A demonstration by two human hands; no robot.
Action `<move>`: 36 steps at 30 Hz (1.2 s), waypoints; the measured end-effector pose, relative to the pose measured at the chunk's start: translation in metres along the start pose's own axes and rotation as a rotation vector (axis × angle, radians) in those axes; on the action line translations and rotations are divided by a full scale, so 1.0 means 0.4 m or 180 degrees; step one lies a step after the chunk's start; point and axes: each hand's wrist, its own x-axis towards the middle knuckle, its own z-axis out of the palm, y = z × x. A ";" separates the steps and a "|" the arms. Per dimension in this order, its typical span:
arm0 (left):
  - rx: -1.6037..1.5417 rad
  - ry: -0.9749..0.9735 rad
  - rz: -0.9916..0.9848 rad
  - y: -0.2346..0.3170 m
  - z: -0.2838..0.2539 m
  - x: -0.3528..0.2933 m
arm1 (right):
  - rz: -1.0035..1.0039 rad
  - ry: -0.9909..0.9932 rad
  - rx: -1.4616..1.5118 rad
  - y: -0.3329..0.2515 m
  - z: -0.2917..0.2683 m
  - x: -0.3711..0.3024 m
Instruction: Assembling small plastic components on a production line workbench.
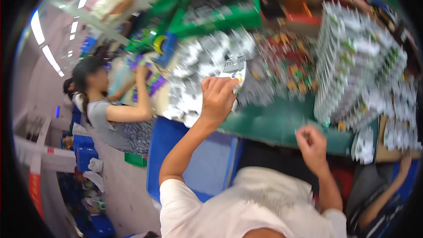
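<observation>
My left hand (217, 98) is closed on a white plastic housing (234, 67) with a dark grey panel and a small yellow spot. It holds this housing at the near edge of a heap of white and grey plastic housings (189, 72). Just over the front edge of the green table (277, 121), my right hand (313, 145) has its fingers curled together. Whether anything small sits in them I cannot make out. Beyond the hands lies a blurred pile of loose small parts with wires (282, 68) in red, orange and grey.
Tall stacks of white housings (343, 70) rise on the right. A blue bin (165, 150) stands below the table edge at left. Green trays (216, 15) line the back. A co-worker (114, 105) sits at the left; another person's arm (387, 194) shows at lower right.
</observation>
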 end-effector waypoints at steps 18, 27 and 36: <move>-0.1199 -0.1177 -0.0078 0.292 0.139 -0.303 | -0.1159 -0.1252 -0.2389 0.064 0.109 0.028; -0.1589 -0.0601 -0.0209 0.088 0.206 -0.132 | -0.1134 -0.1407 -0.2198 0.046 0.089 0.059; -0.0372 -0.1351 0.0895 -0.001 0.299 -0.059 | -0.1140 -0.1244 -0.2034 0.085 0.093 0.034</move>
